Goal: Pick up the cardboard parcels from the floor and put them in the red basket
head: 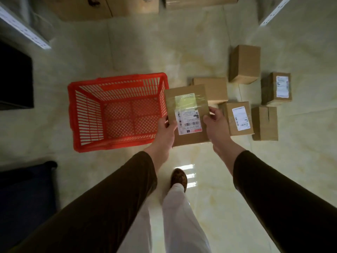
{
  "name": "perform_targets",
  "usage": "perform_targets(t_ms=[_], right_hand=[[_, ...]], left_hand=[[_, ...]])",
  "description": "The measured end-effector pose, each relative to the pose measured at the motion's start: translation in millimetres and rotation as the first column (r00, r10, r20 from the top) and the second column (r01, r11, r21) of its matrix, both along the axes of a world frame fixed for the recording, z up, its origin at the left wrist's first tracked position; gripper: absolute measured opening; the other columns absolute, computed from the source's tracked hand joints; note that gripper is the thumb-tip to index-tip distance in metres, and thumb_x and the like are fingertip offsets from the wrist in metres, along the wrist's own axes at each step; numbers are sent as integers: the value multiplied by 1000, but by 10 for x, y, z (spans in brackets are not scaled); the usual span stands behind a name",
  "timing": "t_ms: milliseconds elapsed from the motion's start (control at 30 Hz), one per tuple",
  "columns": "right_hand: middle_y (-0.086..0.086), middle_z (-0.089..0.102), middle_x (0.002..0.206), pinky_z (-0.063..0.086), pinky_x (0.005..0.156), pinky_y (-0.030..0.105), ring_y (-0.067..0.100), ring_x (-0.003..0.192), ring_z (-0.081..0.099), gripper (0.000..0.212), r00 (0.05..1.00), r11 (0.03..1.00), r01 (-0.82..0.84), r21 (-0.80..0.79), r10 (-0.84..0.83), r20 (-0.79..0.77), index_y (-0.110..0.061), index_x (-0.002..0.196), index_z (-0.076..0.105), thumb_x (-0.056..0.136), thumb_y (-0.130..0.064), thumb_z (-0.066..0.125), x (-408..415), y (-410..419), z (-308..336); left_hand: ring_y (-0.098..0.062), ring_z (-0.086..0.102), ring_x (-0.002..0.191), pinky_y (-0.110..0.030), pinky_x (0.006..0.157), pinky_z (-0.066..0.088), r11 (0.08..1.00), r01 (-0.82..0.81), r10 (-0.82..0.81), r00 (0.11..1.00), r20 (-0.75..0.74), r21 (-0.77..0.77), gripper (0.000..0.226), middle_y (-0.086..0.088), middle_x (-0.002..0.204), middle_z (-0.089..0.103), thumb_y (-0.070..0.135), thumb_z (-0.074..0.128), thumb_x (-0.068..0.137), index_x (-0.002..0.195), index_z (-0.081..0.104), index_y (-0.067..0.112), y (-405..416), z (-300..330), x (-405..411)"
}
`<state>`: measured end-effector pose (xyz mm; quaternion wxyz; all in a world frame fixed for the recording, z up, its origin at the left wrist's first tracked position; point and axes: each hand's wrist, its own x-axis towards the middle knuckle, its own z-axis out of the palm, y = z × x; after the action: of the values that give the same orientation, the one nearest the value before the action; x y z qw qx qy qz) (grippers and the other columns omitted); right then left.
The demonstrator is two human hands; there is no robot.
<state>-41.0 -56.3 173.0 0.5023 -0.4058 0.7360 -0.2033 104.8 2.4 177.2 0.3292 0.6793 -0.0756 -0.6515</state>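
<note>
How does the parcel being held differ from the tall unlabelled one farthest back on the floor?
The held parcel is flat and gripped at its sides by the left hand and right hand; the far parcel is a taller block lying on the floor, untouched. The held parcel shows a white barcode label and glossy tape; the far parcel's visible faces are bare. Both are brown cardboard.

Glossy cream tile floor [127,52]; white perforated shelf uprights [23,30] at both sides; large cartons [109,6] at far wall.
</note>
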Motion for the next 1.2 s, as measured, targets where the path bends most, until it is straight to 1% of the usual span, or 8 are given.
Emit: perform_targets(t_ms=[100,267,467,567,700,800,1000,1200], right_hand=[[-5,71,106,60,78,37,15,89,71,40,999,998,-53,28,53,6,-19,138,55,99,-16,48,496,126,27],[0,71,113,60,82,43,19,94,70,45,993,991,-113,74,112,25,-20,137,57,92,-20,48,1280,371,-3],[2,68,115,59,79,36,22,99,68,32,992,989,-99,108,90,85,-14,128,59,97,-13,52,1950,555,-71],[4,66,118,58,73,33,17,95,68,28,985,983,-115,142,94,143,-17,126,53,98,-11,54,2163,522,-86],[0,58,135,59,85,41,21,113,65,73,956,975,-211,69,191,221,-31,152,22,94,-10,62,2337,374,-186],[-1,49,150,62,72,52,27,109,69,93,934,952,-294,81,268,235,-56,150,6,89,-21,68,2477,244,-247],[14,60,131,64,62,46,31,74,75,52,969,965,-231,124,218,113,-27,138,32,97,-23,64,2745,123,-396],[13,59,124,64,67,40,31,93,73,45,993,992,-33,121,19,114,-17,131,40,94,-23,66,2827,354,-737]], left_hand=[[-18,59,113,-37,86,46,999,-46,46,999,0,4,26,8,122,65,32,45,105,130,42,37,158,69,502],[-17,58,108,-40,85,43,996,-79,80,996,-28,32,36,5,129,60,27,47,105,136,37,40,446,70,1278],[-23,53,118,-56,103,37,993,-94,94,996,6,77,50,10,126,58,23,50,103,145,35,45,575,35,1995],[-21,58,111,-51,92,49,993,-83,79,996,49,82,51,6,129,59,20,50,103,146,36,44,577,1,2242],[-13,59,98,-41,81,50,997,-28,24,998,58,67,48,12,117,60,19,49,104,144,37,44,521,-109,2579],[-12,60,99,-38,79,53,999,21,-24,996,87,34,49,12,117,61,19,51,103,145,39,41,455,-217,2841],[-18,65,110,-40,92,54,992,125,-121,983,141,-20,42,8,125,65,21,58,100,134,54,44,393,-531,3302],[-18,70,100,-42,87,58,978,193,-170,955,243,-75,32,7,114,68,35,70,88,119,60,36,287,-790,3632]])
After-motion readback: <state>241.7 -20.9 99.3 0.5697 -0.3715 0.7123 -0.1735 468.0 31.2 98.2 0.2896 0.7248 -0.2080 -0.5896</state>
